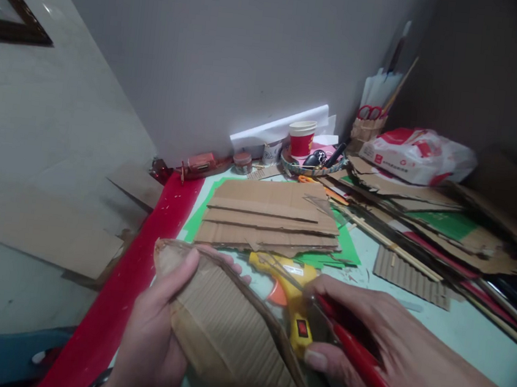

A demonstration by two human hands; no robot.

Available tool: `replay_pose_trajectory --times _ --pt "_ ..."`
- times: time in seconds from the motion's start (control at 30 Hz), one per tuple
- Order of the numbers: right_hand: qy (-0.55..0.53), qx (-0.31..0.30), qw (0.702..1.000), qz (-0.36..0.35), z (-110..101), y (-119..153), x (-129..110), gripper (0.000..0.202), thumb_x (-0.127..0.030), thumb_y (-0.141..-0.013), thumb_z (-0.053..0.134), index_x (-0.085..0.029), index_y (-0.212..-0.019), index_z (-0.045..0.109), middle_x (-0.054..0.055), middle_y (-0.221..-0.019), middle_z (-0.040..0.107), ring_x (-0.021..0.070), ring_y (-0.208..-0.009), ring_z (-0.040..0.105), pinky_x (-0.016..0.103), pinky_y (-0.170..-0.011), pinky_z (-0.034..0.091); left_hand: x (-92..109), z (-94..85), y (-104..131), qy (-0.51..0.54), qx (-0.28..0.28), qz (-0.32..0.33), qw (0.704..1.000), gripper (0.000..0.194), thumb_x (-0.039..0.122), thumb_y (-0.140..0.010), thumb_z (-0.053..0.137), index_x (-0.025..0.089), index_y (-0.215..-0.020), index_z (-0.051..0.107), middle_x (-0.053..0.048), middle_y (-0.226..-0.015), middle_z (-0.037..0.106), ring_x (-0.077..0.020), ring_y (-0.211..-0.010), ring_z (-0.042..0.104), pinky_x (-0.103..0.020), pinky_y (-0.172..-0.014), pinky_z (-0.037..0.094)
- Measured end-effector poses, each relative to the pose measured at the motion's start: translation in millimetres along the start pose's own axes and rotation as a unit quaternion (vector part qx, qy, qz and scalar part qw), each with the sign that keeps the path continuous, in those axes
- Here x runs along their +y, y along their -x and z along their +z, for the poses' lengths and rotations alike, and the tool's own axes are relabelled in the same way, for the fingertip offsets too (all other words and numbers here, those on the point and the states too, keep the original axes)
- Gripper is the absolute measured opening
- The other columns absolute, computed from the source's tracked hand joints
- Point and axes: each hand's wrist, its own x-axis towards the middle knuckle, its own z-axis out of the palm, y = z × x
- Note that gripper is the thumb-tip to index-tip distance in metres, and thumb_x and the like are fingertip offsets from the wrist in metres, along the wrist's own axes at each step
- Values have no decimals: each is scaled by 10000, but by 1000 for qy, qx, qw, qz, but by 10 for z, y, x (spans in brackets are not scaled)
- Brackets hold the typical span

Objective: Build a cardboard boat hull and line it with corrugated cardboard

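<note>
My left hand (162, 319) grips a curved, ribbed piece of corrugated cardboard (231, 320), thumb on its near face and fingers behind its upper edge. A ragged brown rim runs along that edge. My right hand (378, 329) is closed around a red-handled tool (361, 355) with thin metal tips pointing left toward the cardboard; its exact kind is unclear. Just behind those tips lies a yellow glue gun (299, 305) with a red switch, close to my right thumb. An orange piece (278, 293) shows beside the glue gun. The cardboard's lower end runs out of view.
Stacked cardboard sheets (266, 203) lie on green paper (352, 249). Behind them stand a paper cup (301, 139) and a round tray (296, 166). Cardboard scraps (462, 233), thin sticks (392, 244) and a plastic bag (424, 155) crowd the right. A red cloth strip (124, 284) edges the table's left.
</note>
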Motion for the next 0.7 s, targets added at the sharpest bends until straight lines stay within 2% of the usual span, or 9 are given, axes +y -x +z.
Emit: replay_pose_trajectory --times 0.07,0.13,0.2,0.27,0.33,0.5,0.6,0.7 --pt "-33 0 999 -5 -9 29 -1 393 -563 -808 658 -272 -1071 646 50 -1062 725 283 -941 692 319 -748 587 14 -12 -7 -5 -4 -14 1000 155 274 -859 637 156 -881 736 -83 -843 769 -271 -751 743 -383 -713 607" --pt "-41 -34 998 -19 -36 42 -21 435 -487 -800 697 -279 -1175 620 49 -1142 710 300 -1064 666 333 -851 576 22 -19 -10 -9 -1 -9 1000 154 280 -859 638 160 -885 731 -78 -832 773 -264 -736 743 -382 -712 608" --pt "-33 -72 996 -42 -68 46 -43 488 -394 -773 738 -274 -1225 600 51 -1204 693 304 -1120 646 341 -929 547 25 -24 -10 -16 2 -1 1000 153 291 -862 638 165 -894 717 -89 -859 775 -273 -762 746 -396 -731 606" --pt "-23 -91 994 -49 -79 57 -39 529 -379 -757 749 -274 -1251 590 55 -1259 675 301 -1129 647 330 -932 550 27 -28 -8 -31 5 15 999 168 302 -866 634 158 -913 707 -106 -896 773 -288 -796 746 -404 -742 603" --pt "-3 -83 995 -53 -52 81 11 586 -422 -743 749 -281 -1285 579 65 -1280 669 311 -1123 655 338 -909 570 33 -32 2 -52 15 33 998 181 301 -869 628 150 -925 709 -111 -895 772 -288 -792 743 -400 -730 606" --pt "82 -60 992 -75 110 186 250 815 -453 -715 781 -287 -1451 473 116 -1425 568 392 -1238 576 461 -1006 520 43 -25 51 -106 25 89 990 146 269 -872 609 189 -884 730 -77 -864 762 -275 -793 721 -386 -735 609" --pt "96 -55 992 -65 146 234 293 803 -438 -746 762 -302 -1472 449 111 -1470 524 399 -1267 550 463 -997 527 24 -28 61 -144 6 137 980 172 254 -892 570 197 -867 731 -71 -855 743 -252 -794 698 -316 -702 594" --pt "92 -47 993 -60 112 212 193 763 -384 -745 760 -293 -1450 482 115 -1438 553 389 -1240 574 443 -969 543 -2 -41 40 -154 -2 147 977 190 268 -909 549 198 -888 725 -79 -878 742 -246 -829 693 -299 -724 582"
